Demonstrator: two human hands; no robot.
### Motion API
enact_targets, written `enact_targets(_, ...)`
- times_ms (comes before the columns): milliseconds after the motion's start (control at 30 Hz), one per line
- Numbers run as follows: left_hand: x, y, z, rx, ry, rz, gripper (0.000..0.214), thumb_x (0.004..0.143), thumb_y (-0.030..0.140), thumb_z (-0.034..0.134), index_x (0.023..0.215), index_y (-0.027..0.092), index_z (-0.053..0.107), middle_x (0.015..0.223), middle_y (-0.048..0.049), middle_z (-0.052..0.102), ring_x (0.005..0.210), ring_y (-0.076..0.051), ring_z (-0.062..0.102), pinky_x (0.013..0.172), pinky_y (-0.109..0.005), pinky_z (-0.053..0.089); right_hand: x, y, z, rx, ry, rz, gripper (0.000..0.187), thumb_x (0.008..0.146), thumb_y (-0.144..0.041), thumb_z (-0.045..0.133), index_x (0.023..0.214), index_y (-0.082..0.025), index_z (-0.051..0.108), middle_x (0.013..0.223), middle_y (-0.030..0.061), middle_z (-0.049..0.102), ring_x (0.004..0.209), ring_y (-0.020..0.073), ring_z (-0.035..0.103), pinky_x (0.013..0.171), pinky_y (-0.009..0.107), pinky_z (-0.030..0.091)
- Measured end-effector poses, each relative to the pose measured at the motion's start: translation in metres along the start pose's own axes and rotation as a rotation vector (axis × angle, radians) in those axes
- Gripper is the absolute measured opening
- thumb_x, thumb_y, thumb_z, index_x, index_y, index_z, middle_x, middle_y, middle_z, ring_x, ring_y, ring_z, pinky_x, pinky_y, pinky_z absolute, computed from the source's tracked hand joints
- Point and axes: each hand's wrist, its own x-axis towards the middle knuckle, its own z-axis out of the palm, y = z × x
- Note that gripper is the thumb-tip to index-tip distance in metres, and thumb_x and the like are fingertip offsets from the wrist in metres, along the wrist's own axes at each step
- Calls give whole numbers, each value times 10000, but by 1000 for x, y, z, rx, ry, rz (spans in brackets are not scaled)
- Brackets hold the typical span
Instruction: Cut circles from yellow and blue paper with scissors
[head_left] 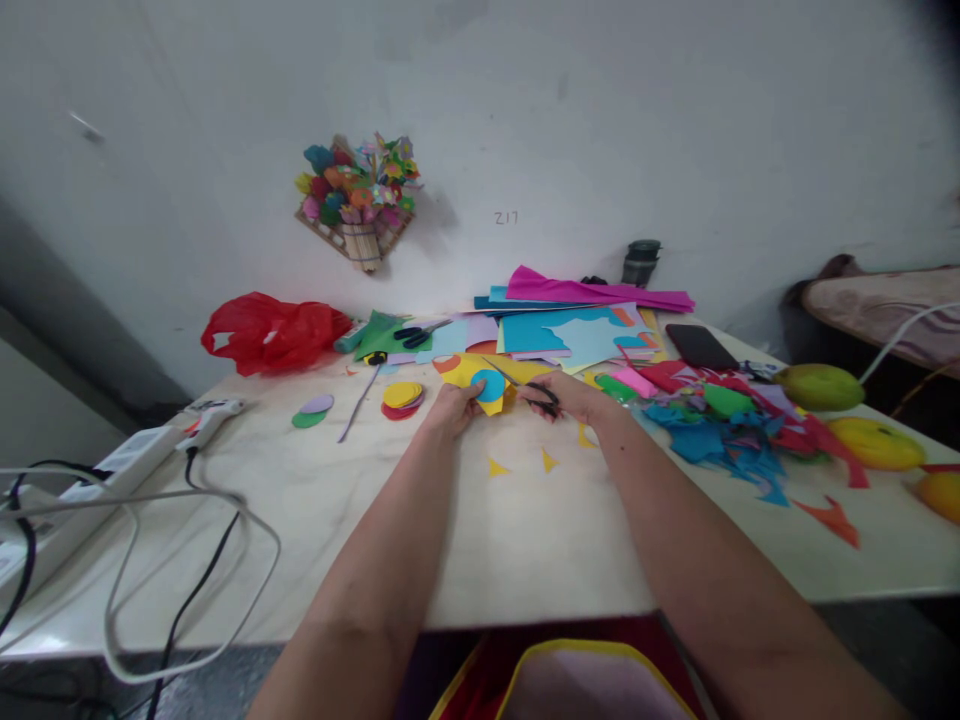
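Between finger and thumb, my left hand holds a piece of yellow paper with a blue paper circle lying flat on it. My right hand is closed around the black handles of a pair of scissors. The blades point left, close to the upper right edge of the blue circle. How wide they are apart I cannot tell. Small yellow scraps lie on the table just below the hands. Left of my left hand is a stack of yellow circles over red ones.
Coloured sheets and a second pair of scissors lie at the back. On the right are a heap of paper scraps, a dark phone and mangoes. A red plastic bag and a power strip with cables are left.
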Motion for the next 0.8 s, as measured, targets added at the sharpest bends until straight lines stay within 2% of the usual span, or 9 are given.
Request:
enact_targets(133, -4, 4, 3, 1, 34, 4, 183, 772, 0, 693, 934, 84, 674, 922, -115, 741, 751, -200, 718, 720, -337, 627, -2, -3, 0, 5, 4, -9, 320, 755, -403, 689, 605, -188, 505, 475, -41, 508, 379, 63, 406, 379, 209, 303)
enact_targets(267, -7, 7, 4, -14, 21, -21, 328, 753, -14, 700, 1060, 97, 674, 994, -123, 745, 842, -228, 735, 784, -360, 628, -2, -5, -3, -7, 4, 7, 324, 770, -361, 695, 586, -198, 483, 431, -50, 466, 363, 66, 381, 378, 216, 316)
enact_targets(467, -6, 8, -4, -1, -75, -30, 472, 739, 13, 731, 1194, 101, 641, 1022, -136, 750, 856, -250, 743, 810, -386, 621, -2, -1, -11, -39, -27, 68, 214, 790, -343, 687, 706, -172, 591, 500, -26, 569, 373, 66, 450, 349, 195, 260)
enact_targets(667, -6, 8, -5, 14, -121, -43, 421, 773, -6, 681, 1179, 99, 641, 995, -127, 752, 816, -217, 742, 793, -352, 627, -6, -4, -14, -25, -75, 49, 208, 820, -363, 654, 823, -156, 631, 509, -19, 596, 380, 95, 491, 356, 212, 322)
enact_targets(800, -9, 9, -3, 10, -142, -53, 390, 780, -20, 661, 1156, 84, 650, 1049, -148, 743, 891, -235, 742, 811, -356, 630, -5, -1, -16, -44, -99, 37, 249, 807, -396, 664, 750, -160, 608, 504, -14, 595, 380, 90, 492, 361, 210, 334)
